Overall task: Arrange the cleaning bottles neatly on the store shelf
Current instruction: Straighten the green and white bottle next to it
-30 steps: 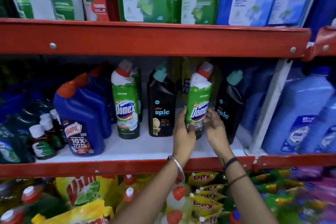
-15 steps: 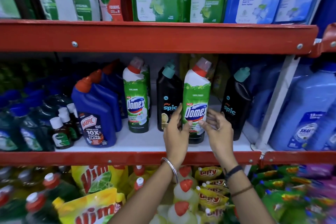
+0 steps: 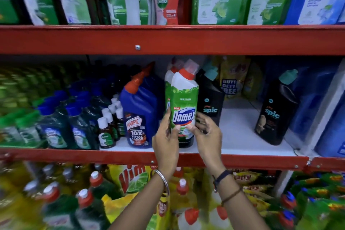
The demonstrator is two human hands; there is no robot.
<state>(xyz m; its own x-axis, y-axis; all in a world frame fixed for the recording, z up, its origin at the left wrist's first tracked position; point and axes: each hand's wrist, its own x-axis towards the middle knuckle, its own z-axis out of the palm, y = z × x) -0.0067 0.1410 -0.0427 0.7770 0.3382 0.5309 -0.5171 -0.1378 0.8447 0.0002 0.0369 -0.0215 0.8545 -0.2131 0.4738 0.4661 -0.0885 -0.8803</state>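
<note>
A green and white Domex bottle (image 3: 183, 102) with a red cap stands upright on the white middle shelf (image 3: 237, 136). My left hand (image 3: 166, 142) grips its left side and my right hand (image 3: 207, 134) holds its lower right, thumbs on the label. It stands directly in front of a second Domex bottle (image 3: 168, 80), mostly hidden. A blue Harpic bottle (image 3: 139, 115) stands to its left. A black Spic bottle (image 3: 210, 99) stands just to its right, another Spic bottle (image 3: 276, 110) further right.
Bare shelf lies between the two Spic bottles. Small brown bottles (image 3: 107, 130) and dark green bottles fill the left. Red shelf rails (image 3: 168, 40) run above and below. Dettol packs sit on the top shelf, Vim packs (image 3: 134, 179) below. Large blue bottles (image 3: 332, 117) stand at right.
Both hands have carried the Domex bottle leftward, from between the two Spic bottles to in front of the other Domex bottle. The view has shifted right and blurred at the left.
</note>
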